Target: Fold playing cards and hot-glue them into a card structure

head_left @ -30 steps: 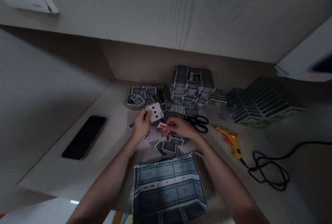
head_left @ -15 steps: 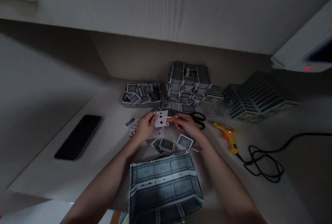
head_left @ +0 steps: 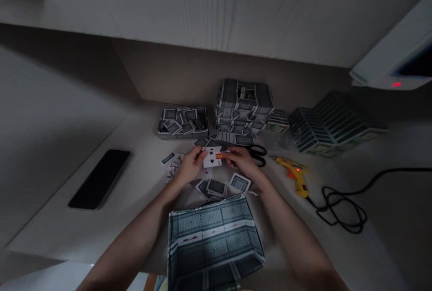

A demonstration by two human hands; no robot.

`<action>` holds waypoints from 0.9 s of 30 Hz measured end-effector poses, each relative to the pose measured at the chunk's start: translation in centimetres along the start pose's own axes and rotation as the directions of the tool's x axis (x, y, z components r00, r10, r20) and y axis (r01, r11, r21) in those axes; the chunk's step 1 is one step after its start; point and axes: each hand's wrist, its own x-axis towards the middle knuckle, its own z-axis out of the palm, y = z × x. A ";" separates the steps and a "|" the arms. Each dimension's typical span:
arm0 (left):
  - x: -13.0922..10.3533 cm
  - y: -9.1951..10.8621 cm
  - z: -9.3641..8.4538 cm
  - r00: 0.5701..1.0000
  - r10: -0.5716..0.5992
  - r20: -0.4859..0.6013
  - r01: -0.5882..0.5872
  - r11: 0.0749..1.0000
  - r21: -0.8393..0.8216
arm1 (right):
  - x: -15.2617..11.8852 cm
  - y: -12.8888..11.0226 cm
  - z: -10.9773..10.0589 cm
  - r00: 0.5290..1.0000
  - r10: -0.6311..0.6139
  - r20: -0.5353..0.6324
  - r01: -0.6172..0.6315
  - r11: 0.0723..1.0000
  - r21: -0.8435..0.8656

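My left hand [head_left: 191, 166] pinches the left edge of a playing card [head_left: 210, 161], a three of spades held face up over the table. My right hand [head_left: 243, 160] is closed at the card's right side, with a small red-and-yellow printed piece [head_left: 218, 156] at its fingertips, lying against the card. Whether that piece is stuck to the card I cannot tell. Just below, loose cards [head_left: 216, 187] lie face down, and another card [head_left: 240, 182] is under my right wrist. Nearest me stands an open box made of patterned playing cards [head_left: 219, 223].
Behind the hands are a tray of cut cards [head_left: 182, 134] and a stacked card structure [head_left: 245, 102]. Black scissors [head_left: 258, 154] and a yellow glue gun [head_left: 297, 174] with a coiled cord [head_left: 347, 221] lie right. A phone [head_left: 101, 178] lies left. A shelf [head_left: 202, 12] overhangs the table.
The card has shifted slightly right and toward me. My right fingers now cover more of the red-and-yellow piece, which overlaps the card's right edge.
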 end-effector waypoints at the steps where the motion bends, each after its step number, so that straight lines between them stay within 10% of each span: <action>1: 0.0 0.0 0.0 1.000 -0.018 0.021 0.020 0.995 -0.096 | 0.0 -0.1 -0.1 1.000 -0.002 0.003 0.002 1.000 -0.009; 10: 0.1 0.5 0.3 0.968 -0.204 0.145 0.251 0.771 -0.585 | -0.2 -0.9 -0.2 0.999 0.012 0.051 -0.011 1.000 -0.022; 27: 0.5 0.2 1.0 0.955 -0.241 0.172 0.292 0.859 -0.421 | -0.7 -1.3 0.0 0.952 -0.290 0.095 0.297 0.813 -0.500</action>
